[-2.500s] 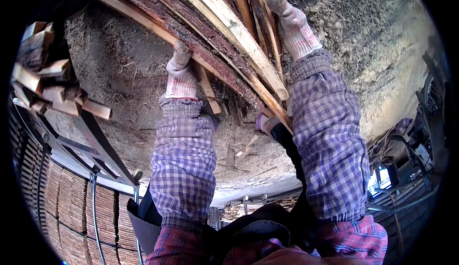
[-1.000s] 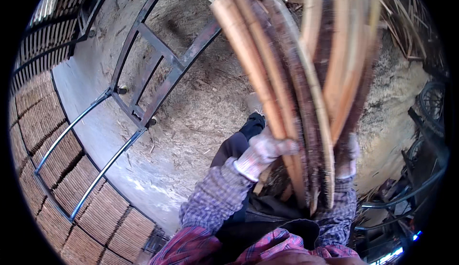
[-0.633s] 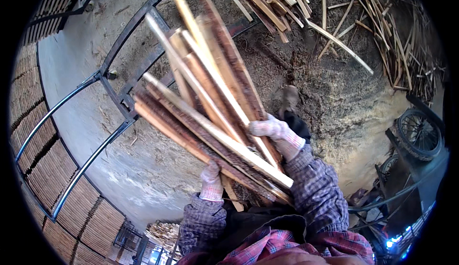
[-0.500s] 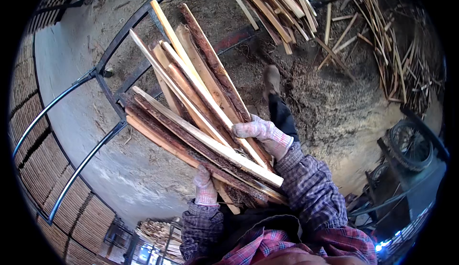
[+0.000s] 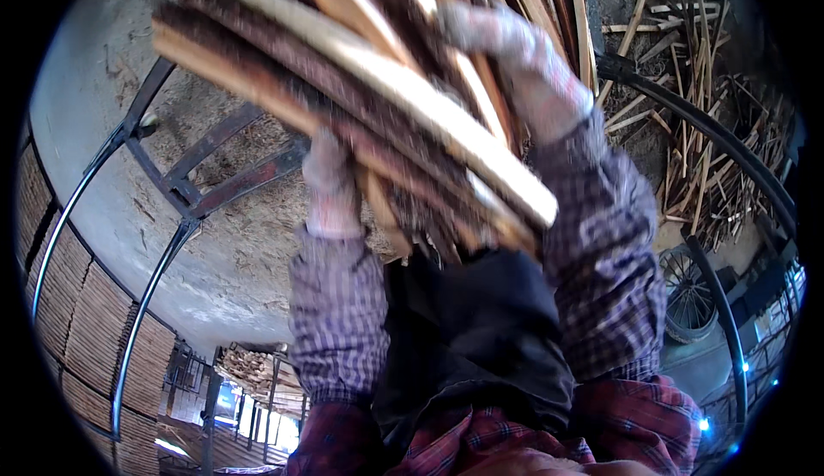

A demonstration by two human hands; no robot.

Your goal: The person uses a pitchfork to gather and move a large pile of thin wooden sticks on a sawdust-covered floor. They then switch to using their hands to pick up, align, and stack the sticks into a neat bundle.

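A loose bundle of bark-edged wood strips (image 5: pixel 390 120) is held up in front of me, slanting from upper left to lower right and blurred by motion. My left hand (image 5: pixel 330 171), in a pale knitted glove, grips the bundle's near edge, its fingers partly hidden under the strips. On the far side my right hand (image 5: pixel 524 60), gloved alike, is closed over the strips with its thumb on top. Several strips fan apart toward the top, where the view cuts them off. More wood strips (image 5: pixel 571 12) lie beyond my right hand.
A dark metal frame (image 5: pixel 193 197) with curved shiny bars (image 5: pixel 146 304) stands at left. Scattered thin sticks (image 5: pixel 704 124) cover the floor at right, near a spoked wheel (image 5: pixel 687 291). Stacked ridged boards (image 5: pixel 99 321) line the left side. Another curved dark bar (image 5: pixel 730 128) arches at right.
Both hands have raised the bundle up and away from my body, and it looks larger. The surroundings have shifted in view, and the frame's right-hand bar now shows more fully.
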